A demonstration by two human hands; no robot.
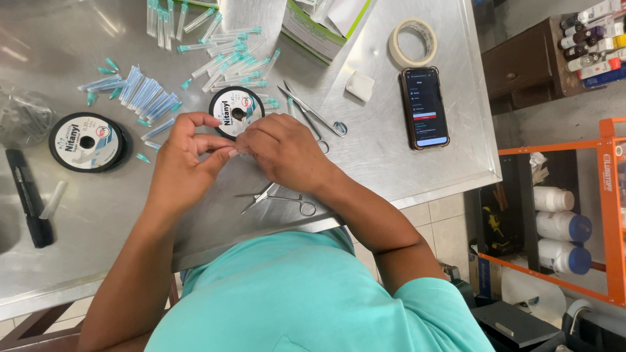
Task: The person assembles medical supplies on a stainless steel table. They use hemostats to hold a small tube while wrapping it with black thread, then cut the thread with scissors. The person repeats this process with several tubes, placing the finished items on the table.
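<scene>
The fingers of the left hand [184, 158] and right hand [282, 151] meet, pinched shut on something too small to make out, just above the steel tabletop [391, 163]. Just beyond them lies a thread spool [236, 111] among capped needles [149, 92]; forceps [279, 197] lie below the right hand, a phone [425, 107] well right.

Spools of line, black rim, white label: two, one [86, 141] at left, one [237, 112] just above the hands. Scissor-type steel instruments on the desk [385, 169]: three, two crossed [313, 117] right of the second spool, one [277, 197] below the hands. Tape roll [412, 42]: one. Phone [424, 107]: one. Black marker [29, 197]: one. Green-and-white box [319, 29]: one. Capped needles [147, 91], teal hubs: too many to count, in two loose heaps. White bottles with blue caps [561, 225] on the orange rack: three.
</scene>
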